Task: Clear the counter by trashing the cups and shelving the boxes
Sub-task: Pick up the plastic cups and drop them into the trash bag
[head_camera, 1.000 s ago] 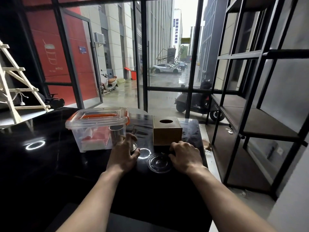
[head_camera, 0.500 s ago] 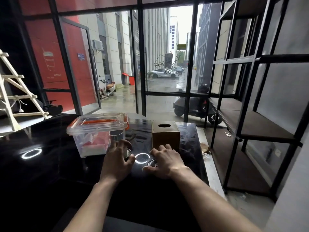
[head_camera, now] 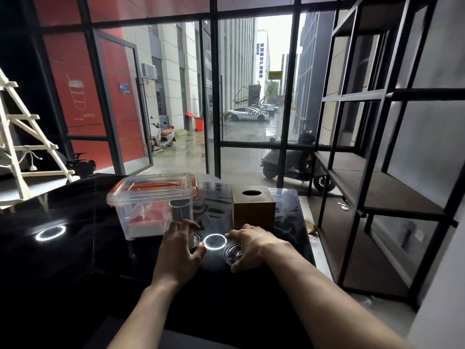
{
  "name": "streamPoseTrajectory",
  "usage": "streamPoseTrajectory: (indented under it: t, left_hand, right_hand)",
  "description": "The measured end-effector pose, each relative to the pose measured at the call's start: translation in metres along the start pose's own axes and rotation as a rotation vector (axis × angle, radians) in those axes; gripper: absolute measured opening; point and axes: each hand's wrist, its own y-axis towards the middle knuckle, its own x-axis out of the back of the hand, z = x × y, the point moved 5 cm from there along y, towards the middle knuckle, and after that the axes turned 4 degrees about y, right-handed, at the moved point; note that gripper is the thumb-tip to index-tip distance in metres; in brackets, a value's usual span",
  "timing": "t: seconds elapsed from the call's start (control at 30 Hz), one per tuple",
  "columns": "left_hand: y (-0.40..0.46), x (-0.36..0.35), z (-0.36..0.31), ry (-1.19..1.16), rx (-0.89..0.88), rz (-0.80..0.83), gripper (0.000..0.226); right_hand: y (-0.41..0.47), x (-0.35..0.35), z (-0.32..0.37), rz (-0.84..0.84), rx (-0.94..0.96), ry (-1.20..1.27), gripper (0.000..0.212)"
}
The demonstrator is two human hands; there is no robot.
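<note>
On the glossy black counter (head_camera: 75, 260) stand two clear plastic cups with lids. My left hand (head_camera: 180, 250) wraps around the left cup (head_camera: 195, 241), which it mostly hides. My right hand (head_camera: 254, 244) closes over the right cup (head_camera: 232, 253), fingers on its far rim. Behind the right hand sits a brown wooden box (head_camera: 253, 206) with a round hole on top. To the left stands a clear plastic box (head_camera: 151, 202) with an orange-handled lid, red and white items inside.
A black metal shelf unit (head_camera: 377, 192) with dark wooden boards stands to the right of the counter. A wooden ladder (head_camera: 22, 147) leans at the far left. Glass doors and windows lie behind the counter. Ring lights reflect on the countertop.
My right hand slid left from the wooden box's base onto the right cup and closed on it. My left hand stays on the left cup. The camera moved closer.
</note>
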Motion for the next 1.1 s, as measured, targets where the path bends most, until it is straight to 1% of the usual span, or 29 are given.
streamPoseTrajectory:
  t: [0.33,0.5,0.57,0.77,0.9,1.0,1.1]
  left_hand:
    - [0.001,-0.003,0.001,-0.016,-0.018,0.013,0.038]
    - [0.003,-0.004,0.001,-0.026,-0.025,0.018,0.037]
    - [0.004,-0.005,0.002,-0.028,-0.025,0.024,0.036]
    - [0.007,-0.008,0.002,-0.032,-0.034,0.020,0.036]
    - [0.008,-0.011,0.003,-0.040,-0.043,0.028,0.035]
    - [0.007,-0.011,0.003,-0.044,-0.052,0.030,0.036]
    - [0.007,-0.013,0.004,-0.053,-0.055,0.030,0.037]
  right_hand:
    - [0.001,0.001,0.002,0.015,-0.047,0.032,0.099]
    - [-0.007,0.007,0.003,-0.019,-0.046,0.082,0.112]
    - [-0.008,0.010,0.005,-0.055,-0.029,0.073,0.114]
    - [-0.008,0.011,0.007,-0.096,0.019,0.127,0.096]
    - [-0.005,0.004,0.010,-0.058,0.026,0.143,0.091]
    - [-0.007,0.002,0.007,-0.047,0.016,0.084,0.088]
    - [-0.010,0.000,0.009,-0.103,0.034,-0.008,0.078]
